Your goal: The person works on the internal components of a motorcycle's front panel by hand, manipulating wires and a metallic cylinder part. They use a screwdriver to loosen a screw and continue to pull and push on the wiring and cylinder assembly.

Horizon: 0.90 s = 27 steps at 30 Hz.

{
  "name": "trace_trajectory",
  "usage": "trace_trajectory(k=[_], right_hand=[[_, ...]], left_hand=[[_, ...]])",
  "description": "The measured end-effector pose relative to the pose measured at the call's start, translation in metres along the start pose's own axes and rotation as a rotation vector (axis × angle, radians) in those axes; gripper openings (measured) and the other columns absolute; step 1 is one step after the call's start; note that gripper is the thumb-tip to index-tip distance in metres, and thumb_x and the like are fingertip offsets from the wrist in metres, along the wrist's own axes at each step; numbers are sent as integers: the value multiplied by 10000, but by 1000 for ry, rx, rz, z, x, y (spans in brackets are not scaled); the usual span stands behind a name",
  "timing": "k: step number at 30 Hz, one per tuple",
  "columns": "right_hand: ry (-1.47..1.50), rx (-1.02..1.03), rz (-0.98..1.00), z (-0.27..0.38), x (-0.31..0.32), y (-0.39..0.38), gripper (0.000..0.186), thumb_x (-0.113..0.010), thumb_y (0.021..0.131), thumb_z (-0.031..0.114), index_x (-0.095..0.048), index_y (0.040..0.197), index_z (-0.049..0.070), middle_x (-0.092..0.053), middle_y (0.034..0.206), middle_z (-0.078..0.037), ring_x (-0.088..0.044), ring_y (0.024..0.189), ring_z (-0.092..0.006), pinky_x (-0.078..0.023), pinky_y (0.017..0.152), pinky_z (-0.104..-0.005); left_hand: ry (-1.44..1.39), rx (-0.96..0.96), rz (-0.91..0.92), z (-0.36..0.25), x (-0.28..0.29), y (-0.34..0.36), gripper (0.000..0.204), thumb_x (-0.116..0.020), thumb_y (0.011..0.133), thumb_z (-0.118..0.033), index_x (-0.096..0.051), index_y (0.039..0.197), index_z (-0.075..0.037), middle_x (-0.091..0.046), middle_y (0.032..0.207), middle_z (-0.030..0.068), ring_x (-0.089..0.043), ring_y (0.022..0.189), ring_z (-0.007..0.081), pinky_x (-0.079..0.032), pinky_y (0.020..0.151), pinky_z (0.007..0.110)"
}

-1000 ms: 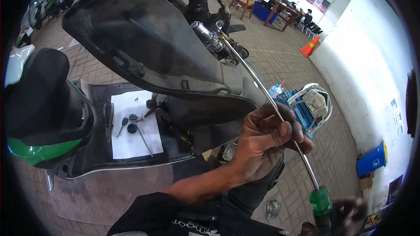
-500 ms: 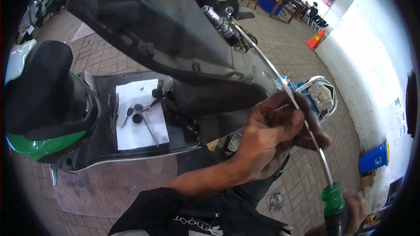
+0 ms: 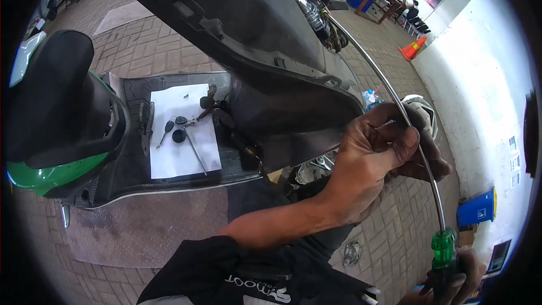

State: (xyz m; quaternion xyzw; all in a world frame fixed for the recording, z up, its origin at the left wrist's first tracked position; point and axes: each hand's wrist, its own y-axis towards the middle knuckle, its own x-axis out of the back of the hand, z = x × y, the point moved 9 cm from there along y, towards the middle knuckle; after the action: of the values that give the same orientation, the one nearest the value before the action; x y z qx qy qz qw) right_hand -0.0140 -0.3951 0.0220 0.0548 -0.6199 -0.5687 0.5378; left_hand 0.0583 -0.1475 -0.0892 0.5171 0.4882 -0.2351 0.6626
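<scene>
A long screwdriver point(image 3: 377, 68) with a green and black handle slants across the right half of the view. My left hand point(image 3: 370, 155) pinches the middle of its metal shaft between thumb and fingers. At the lower right, my right hand point(image 3: 467, 274) is closed round the handle, partly cut off by the dark rim. The far end of the shaft reaches a silver and black cylindrical part point(image 3: 310, 14) at the scooter's front; whether the tip touches a screw cannot be made out. Beside it rises the scooter's large dark front panel point(image 3: 243, 34).
White paper point(image 3: 197, 161) lies on the scooter's footboard, carrying a key point(image 3: 165, 134), a round black cap point(image 3: 179, 136) and a thin rod. Dark pliers point(image 3: 145, 120) lie alongside. The seat point(image 3: 53, 96) is left. An orange cone point(image 3: 412, 49) and blue bin point(image 3: 476, 208) stand near the wall.
The viewpoint has shifted slightly, so the footboard sits higher in view. Both hands appear farther right, still on the screwdriver, whose far end stays by the cylindrical part.
</scene>
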Motion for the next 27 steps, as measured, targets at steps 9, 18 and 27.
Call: trace_trajectory(k=[9, 18, 27], right_hand=[[-367, 608, 370, 63, -22, 23, 773, -722, 1022, 455, -544, 1424, -181, -728, 1073, -204, -740, 824, -296, -611, 819, -320], [-202, 269, 741, 59, -46, 46, 875, -610, 1027, 649, -555, 1481, -97, -704, 1122, -211, -702, 859, -223, -577, 743, -321], [429, -232, 996, 36, -71, 37, 663, -519, 1120, 405, -523, 1499, -139, -682, 953, -124, -607, 751, -152, -454, 663, -248]], left_hand=[[262, -146, 66, -7, 9, 13, 173, -621, 1084, -143, -668, 1211, -35, -791, 1021, 194, -808, 936, 348, -703, 807, 518], [-25, -90, -1, -11, -1, 10, 158, -741, 1034, -132, -668, 1102, -9, -789, 918, 109, -784, 791, 194, -673, 750, 363], [96, -105, -43, -20, 2, 9, 211, -765, 1021, -151, -650, 1067, 20, -775, 876, 125, -781, 744, 220, -664, 705, 364]])
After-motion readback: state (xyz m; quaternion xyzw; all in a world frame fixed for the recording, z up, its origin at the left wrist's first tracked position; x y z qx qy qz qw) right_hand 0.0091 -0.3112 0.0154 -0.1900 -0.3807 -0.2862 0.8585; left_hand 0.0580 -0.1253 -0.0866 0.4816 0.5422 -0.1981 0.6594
